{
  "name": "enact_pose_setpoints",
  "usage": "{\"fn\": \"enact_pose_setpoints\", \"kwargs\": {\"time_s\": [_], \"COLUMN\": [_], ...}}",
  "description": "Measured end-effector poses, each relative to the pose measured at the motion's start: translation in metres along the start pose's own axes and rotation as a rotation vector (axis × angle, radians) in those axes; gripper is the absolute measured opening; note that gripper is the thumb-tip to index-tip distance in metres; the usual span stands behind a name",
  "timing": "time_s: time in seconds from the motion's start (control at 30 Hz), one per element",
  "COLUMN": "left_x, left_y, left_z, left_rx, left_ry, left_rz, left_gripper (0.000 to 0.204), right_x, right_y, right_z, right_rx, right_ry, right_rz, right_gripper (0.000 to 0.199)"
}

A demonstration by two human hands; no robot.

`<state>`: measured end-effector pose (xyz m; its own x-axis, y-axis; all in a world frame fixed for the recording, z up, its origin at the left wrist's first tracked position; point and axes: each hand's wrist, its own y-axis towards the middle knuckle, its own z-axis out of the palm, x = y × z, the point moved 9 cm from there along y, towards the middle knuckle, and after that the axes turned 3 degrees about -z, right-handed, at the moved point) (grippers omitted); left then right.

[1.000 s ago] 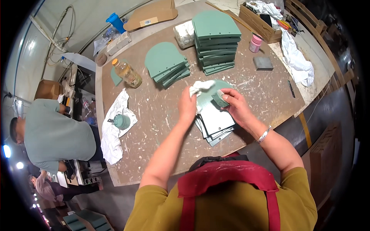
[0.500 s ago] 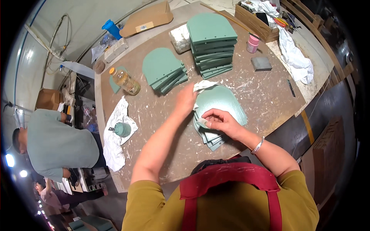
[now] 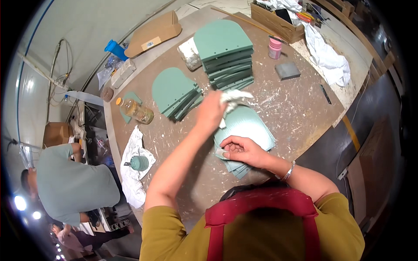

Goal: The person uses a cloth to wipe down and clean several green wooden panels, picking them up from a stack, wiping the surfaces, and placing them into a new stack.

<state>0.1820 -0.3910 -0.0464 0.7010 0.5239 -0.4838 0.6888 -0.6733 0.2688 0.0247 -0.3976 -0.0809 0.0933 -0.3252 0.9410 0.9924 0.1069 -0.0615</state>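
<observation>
Below, paint-flecked bench [image 3: 300, 115], grey floor [image 3: 324, 152]; your left hand [image 3: 211, 112] clutches crumpled cloth [image 3: 235, 96], your right hand [image 3: 247, 152] pinches a pad [image 3: 220, 152] over glossy, rounded panels [image 3: 246, 124].

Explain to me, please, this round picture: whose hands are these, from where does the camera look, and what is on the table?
There is no machine: these are a person's own bare hands, seen from above by a fisheye camera worn on the head, so straight edges look bent. The left hand holds a crumpled white rag. The right hand, over the near stack of pale green plates, pinches a small pale piece, mostly hidden. Farther back on the table are a tall green stack, a shorter one, a pink container and a grey block; at left, an orange-capped bottle.
</observation>
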Motion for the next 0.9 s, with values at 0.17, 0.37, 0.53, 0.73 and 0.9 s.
{"fn": "enact_pose_setpoints", "kwargs": {"time_s": [0.17, 0.37, 0.53, 0.73, 0.9], "left_x": [0.032, 0.004, -0.044, -0.058, -0.064], "left_y": [0.015, 0.008, -0.008, -0.005, 0.011], "left_z": [0.022, -0.023, 0.0, 0.016, 0.052], "left_rx": [0.181, -0.038, 0.021, 0.268, 0.307], "left_ry": [0.232, 0.308, 0.368, 0.064, -0.05], "left_rz": [-0.12, 0.055, 0.362, 0.319, 0.48], "left_gripper": [0.027, 0.03, 0.036, 0.042, 0.023], "right_x": [-0.002, 0.001, -0.002, 0.002, 0.001], "right_y": [0.001, 0.002, 0.003, 0.002, -0.001], "right_z": [0.005, -0.002, 0.0, 0.001, 0.005], "right_rx": [-0.001, 0.001, 0.01, 0.024, 0.025], "right_ry": [0.024, 0.023, 0.126, -0.01, -0.07], "right_rz": [0.011, -0.017, 0.013, -0.03, -0.067], "right_gripper": [0.027, 0.027, 0.028, 0.029, 0.033]}}
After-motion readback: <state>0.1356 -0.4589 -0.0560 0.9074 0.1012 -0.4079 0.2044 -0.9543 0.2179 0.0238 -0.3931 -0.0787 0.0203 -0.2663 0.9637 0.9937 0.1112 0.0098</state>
